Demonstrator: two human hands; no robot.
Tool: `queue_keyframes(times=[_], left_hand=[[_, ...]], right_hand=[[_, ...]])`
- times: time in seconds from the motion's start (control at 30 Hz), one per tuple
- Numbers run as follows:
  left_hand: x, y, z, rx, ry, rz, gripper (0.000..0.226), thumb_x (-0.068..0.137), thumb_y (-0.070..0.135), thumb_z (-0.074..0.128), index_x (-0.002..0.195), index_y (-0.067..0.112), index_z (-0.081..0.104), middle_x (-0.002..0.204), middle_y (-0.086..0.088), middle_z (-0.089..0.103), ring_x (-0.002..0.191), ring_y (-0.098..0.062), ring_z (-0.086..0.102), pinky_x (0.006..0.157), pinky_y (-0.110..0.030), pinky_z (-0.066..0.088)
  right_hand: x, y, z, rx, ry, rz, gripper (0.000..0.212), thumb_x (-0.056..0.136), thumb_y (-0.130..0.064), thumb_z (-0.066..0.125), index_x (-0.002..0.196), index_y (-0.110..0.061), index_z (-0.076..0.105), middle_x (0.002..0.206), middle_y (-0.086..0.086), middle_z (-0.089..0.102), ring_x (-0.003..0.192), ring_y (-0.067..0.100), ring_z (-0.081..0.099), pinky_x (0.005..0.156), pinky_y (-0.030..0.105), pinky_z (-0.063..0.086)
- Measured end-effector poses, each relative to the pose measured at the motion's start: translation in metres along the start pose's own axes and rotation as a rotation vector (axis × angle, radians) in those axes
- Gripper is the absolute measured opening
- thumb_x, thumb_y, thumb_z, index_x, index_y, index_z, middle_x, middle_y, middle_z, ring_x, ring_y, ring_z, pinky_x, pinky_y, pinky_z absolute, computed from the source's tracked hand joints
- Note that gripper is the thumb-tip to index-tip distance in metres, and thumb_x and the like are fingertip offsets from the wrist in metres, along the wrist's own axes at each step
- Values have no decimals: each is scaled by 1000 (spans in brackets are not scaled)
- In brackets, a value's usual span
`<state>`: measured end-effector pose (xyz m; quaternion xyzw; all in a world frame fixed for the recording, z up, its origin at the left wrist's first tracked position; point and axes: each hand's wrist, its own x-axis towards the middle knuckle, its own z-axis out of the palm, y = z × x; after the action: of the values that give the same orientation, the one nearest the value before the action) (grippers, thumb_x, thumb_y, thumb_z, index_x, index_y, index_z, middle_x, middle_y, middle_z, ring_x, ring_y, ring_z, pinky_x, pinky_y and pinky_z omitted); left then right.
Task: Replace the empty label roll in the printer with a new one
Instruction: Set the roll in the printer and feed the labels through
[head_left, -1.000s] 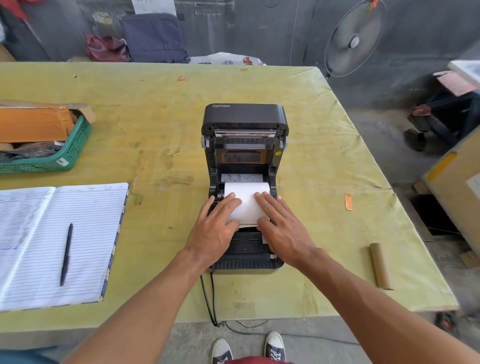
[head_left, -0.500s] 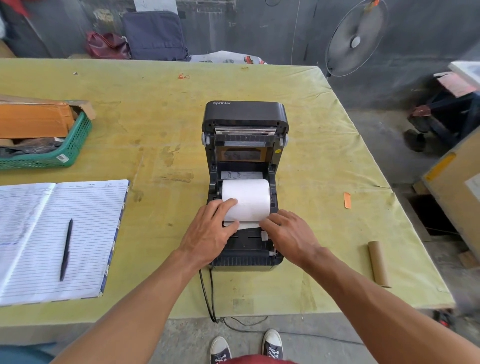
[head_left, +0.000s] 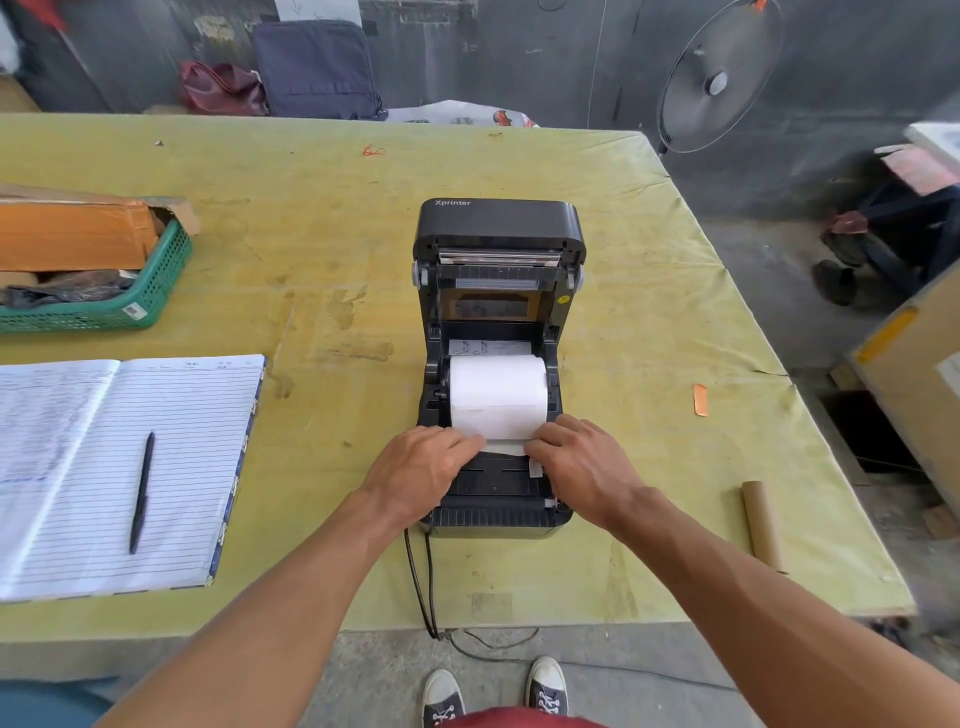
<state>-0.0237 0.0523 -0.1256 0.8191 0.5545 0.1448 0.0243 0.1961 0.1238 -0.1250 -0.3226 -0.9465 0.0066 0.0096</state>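
A black label printer (head_left: 498, 223) stands on the table with its lid raised. A full white label roll (head_left: 497, 394) lies in its bay. The roll's loose end (head_left: 506, 448) hangs over the front feed deck. My left hand (head_left: 422, 467) pinches the left edge of that loose end. My right hand (head_left: 582, 465) pinches its right edge. The fingertips of both hands hide the corners of the paper. An empty brown cardboard core (head_left: 761, 525) lies on the table to the right of the printer.
An open lined notebook (head_left: 197, 467) with a black pen (head_left: 141, 491) lies at the left. A green basket (head_left: 156, 291) holding a cardboard box sits at the back left. An orange scrap (head_left: 700, 399) lies right of the printer. Black cables (head_left: 418, 582) hang over the table's near edge.
Both hands have slid down off the top of the roll toward the front deck. They now hold the loose paper end at its two edges.
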Motion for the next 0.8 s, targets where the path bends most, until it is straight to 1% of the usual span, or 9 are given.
queue_keyframes(times=[0.1,0.2,0.27,0.33,0.47,0.57,0.6,0.67,0.8], left_hand=[[2,-5,-1,-23,-90,15,30,79,-19,57,98,0,70,78,-11,67,67,-27,61,62,-41,55],[2,-9,-3,-44,-131,56,18,85,-6,54,91,1,70,79,-10,66,71,-25,59,67,-39,54],[2,-10,-3,-45,-150,63,19,86,3,50,88,2,69,79,-9,65,72,-23,57,68,-39,53],[1,-10,-2,-37,-168,61,23,86,8,47,88,2,69,82,-8,64,74,-22,56,70,-37,52],[-4,-9,0,-28,-164,58,26,84,11,46,89,2,70,87,-10,65,77,-24,57,72,-37,51],[-6,-8,0,-36,-148,38,27,84,12,50,96,2,72,95,-10,66,84,-24,57,74,-37,52],[-7,-8,0,-29,-138,35,27,83,13,51,96,2,72,95,-9,66,86,-24,57,75,-37,52],[-9,-8,-2,1,-113,26,27,82,15,50,91,6,74,88,-6,68,86,-23,56,75,-35,50],[-9,-8,-7,8,-104,-36,28,78,22,47,81,12,73,78,1,68,87,-20,58,83,-35,46]], right_hand=[[-1,1,0,4,-13,1,29,91,-4,58,116,-15,68,114,2,68,101,25,56,88,36,49],[-1,0,-2,23,-38,10,29,92,-4,57,116,-16,68,113,0,66,101,23,53,88,35,49],[-1,-1,-4,38,-52,22,27,91,-6,55,111,-17,70,112,-1,66,100,23,52,86,35,48],[-2,-4,-4,53,-34,47,24,92,-11,50,102,-16,72,107,-1,67,98,23,52,82,35,48],[-4,-13,-1,44,18,78,27,95,-22,44,88,-15,69,97,0,66,90,25,51,73,34,40],[-4,-19,1,44,38,87,33,98,-27,42,85,-15,69,94,1,67,90,25,53,73,36,42],[-3,-20,2,50,37,90,34,99,-28,42,85,-15,70,94,1,68,90,25,53,74,36,43],[-3,-20,2,59,28,91,34,101,-28,42,87,-15,70,96,0,68,91,24,53,76,37,44],[-2,-20,1,60,13,97,34,101,-26,42,87,-15,71,98,0,69,92,24,52,77,36,44]])
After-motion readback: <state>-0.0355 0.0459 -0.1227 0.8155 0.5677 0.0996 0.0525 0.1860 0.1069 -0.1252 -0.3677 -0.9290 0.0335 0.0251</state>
